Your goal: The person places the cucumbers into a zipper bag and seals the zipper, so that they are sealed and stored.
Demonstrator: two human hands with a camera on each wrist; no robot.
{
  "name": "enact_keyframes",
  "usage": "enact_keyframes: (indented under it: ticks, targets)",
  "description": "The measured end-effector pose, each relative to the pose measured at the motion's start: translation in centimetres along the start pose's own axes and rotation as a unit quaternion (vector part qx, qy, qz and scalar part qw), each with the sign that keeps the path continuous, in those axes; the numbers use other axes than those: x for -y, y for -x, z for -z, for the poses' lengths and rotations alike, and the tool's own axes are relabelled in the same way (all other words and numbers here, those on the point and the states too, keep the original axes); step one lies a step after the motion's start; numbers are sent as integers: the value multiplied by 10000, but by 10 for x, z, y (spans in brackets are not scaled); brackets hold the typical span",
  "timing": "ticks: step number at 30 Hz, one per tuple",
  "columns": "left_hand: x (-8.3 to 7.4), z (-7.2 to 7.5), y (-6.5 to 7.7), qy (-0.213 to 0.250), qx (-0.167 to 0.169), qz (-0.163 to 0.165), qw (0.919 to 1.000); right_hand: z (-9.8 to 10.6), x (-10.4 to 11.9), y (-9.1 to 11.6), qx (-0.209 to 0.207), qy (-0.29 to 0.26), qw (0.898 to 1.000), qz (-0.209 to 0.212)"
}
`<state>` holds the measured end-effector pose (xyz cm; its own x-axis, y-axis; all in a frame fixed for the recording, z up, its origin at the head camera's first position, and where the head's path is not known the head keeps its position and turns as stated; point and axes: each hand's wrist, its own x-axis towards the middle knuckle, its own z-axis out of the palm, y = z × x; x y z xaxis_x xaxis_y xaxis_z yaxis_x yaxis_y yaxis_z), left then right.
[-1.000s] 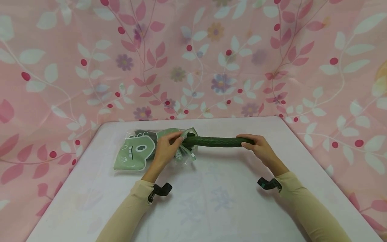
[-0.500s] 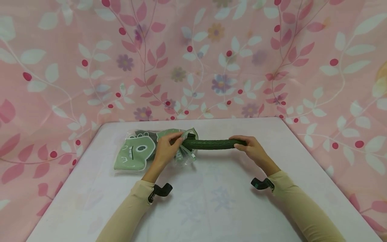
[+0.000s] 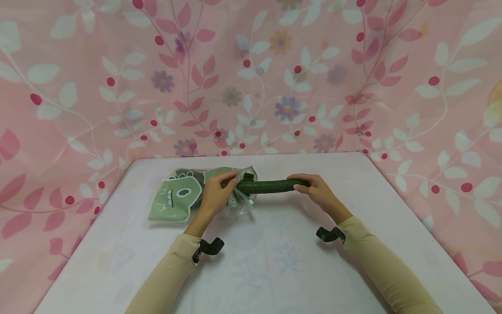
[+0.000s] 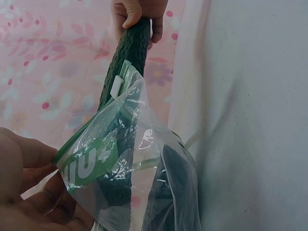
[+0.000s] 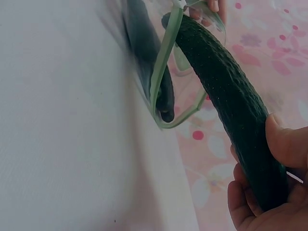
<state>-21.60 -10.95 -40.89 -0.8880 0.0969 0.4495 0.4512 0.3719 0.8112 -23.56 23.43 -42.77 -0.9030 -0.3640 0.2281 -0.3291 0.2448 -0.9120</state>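
A long dark green cucumber point(image 3: 266, 187) lies nearly level, its left end inside the mouth of a clear zip bag point(image 3: 176, 200) printed with a green cartoon face. My right hand point(image 3: 313, 188) grips the cucumber near its right end, thumb on one side and fingers curled on the other. My left hand point(image 3: 217, 192) pinches the bag's rim between thumb and fingers. In the left wrist view the bag's white slider point(image 4: 116, 86) sits by the green zip strip. Through the plastic in the right wrist view, another cucumber point(image 5: 149, 57) shows inside the bag.
A white cloth covers the table point(image 3: 266, 270). Behind and beside it hangs a pink curtain point(image 3: 251, 87) with leaves and flowers. Each wrist carries a black camera mount, one on the left point(image 3: 211, 247) and one on the right point(image 3: 329, 234).
My right hand has moved left with the cucumber, and more of the cucumber is now inside the bag. The left hand and the bag stay where they were.
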Motion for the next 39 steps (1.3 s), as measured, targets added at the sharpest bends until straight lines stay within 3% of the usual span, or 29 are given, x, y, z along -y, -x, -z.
enact_keyframes:
  ticks: [6,39]
  targets:
    - [2,0,0,31,57,3,10000,-7,6,-4,-5,234,9997,-13]
    - [-2,1,-1,13,86,89,9999,-52,7,-34,131,94,9999,-55]
